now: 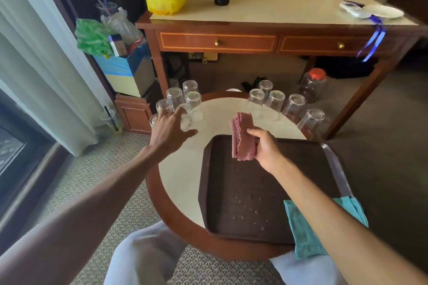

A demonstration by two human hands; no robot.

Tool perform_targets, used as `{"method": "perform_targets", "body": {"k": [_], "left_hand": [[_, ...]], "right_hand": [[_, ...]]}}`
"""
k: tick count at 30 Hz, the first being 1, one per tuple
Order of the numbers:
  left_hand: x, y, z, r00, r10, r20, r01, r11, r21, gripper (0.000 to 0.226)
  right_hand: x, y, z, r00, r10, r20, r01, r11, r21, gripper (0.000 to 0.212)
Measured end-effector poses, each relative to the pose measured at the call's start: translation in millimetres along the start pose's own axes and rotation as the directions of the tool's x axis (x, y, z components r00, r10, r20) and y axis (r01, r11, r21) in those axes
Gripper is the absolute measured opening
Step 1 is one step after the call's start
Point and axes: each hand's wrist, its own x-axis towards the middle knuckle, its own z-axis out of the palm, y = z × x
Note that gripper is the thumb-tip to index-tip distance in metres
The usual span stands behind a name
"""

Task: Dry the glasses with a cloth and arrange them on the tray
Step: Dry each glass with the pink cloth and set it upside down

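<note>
The fingers of the left hand (169, 129) are spread, not curled, over the inverted glasses (194, 102) left of centre. The fingertips are hidden, so contact cannot be confirmed. The folded pink cloth (242, 139) is gripped between thumb and fingers of the right hand (266, 149) above the droplet-flecked tray (231, 192). Further glasses (275, 102) are stood inverted upper right of it. A teal cloth (308, 238) is partly covered by the forearm.

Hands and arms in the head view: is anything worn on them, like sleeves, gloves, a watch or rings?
The left hand and right hand are bare, no gloves. The left forearm and right forearm are uncovered to the frame's edge, so no sleeve is in view. No watch or bracelet on either wrist; no ring on the fingers that show.
</note>
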Motion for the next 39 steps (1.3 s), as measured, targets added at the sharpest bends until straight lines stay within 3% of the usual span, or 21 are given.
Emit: {"method": "perform_targets", "body": {"k": [4,8,10,13,15,17,20,22,28,31,35,39], "left_hand": [[7.3,-12.1,22.0,1.000,-0.013,0.013,0.012,0.998,0.068,0.078],[11.7,-15.8,30.4,1.000,0.014,-0.011,-0.013,0.996,0.094,0.076],[13.5,-17.1,31.2,1.000,0.019,-0.014,-0.017,0.993,0.119,0.074],[14.2,-19.3,31.1,1.000,0.022,-0.001,-0.021,0.989,0.150,0.073],[13.3,-22.1,30.2,1.000,0.016,0.011,-0.017,0.986,0.164,0.073],[11.4,-24.3,29.2,1.000,0.009,0.023,-0.012,0.986,0.167,0.077],[8.2,-23.5,26.9,0.999,0.016,0.045,-0.023,0.988,0.153,0.086],[7.0,-20.5,23.3,0.999,0.016,0.046,-0.022,0.990,0.136,0.087],[18.1,4.6,7.5,0.994,0.061,-0.088,-0.055,0.996,0.077,0.055],[37.2,34.6,6.0,0.989,0.115,-0.094,-0.117,0.993,-0.019,0.037],[75.4,77.9,20.6,0.986,0.164,0.003,-0.161,0.968,-0.192,0.029],[118.4,111.7,55.8,0.964,0.158,0.213,-0.112,0.970,-0.216,0.044]], "right_hand": [[10.4,7.6,0.4,0.998,0.032,0.051,-0.038,0.992,0.118,0.024],[10.2,2.6,5.7,0.991,-0.022,0.133,0.007,0.994,0.110,0.031],[10.7,1.5,7.9,0.985,-0.013,0.170,0.007,0.999,0.038,0.050],[12.9,5.7,11.3,0.986,0.072,0.151,-0.039,0.977,-0.211,0.097],[11.8,8.5,13.2,0.986,0.096,0.137,-0.056,0.961,-0.271,0.105],[10.8,11.6,12.0,0.985,0.097,0.145,-0.057,0.964,-0.261,0.093],[5.6,15.0,6.1,0.983,0.083,0.165,-0.061,0.989,-0.134,0.058],[1.2,13.5,2.0,0.981,0.081,0.177,-0.065,0.994,-0.092,0.049],[-5.5,-6.2,-3.6,0.985,-0.012,0.172,-0.005,0.995,0.100,0.038],[4.2,-27.0,-12.9,0.991,-0.074,0.112,0.040,0.959,0.281,0.046],[18.6,-71.7,-27.8,0.998,-0.065,-0.003,0.063,0.955,0.289,0.053],[35.2,-107.2,-45.2,0.990,-0.137,-0.016,0.134,0.933,0.335,0.044]]}}
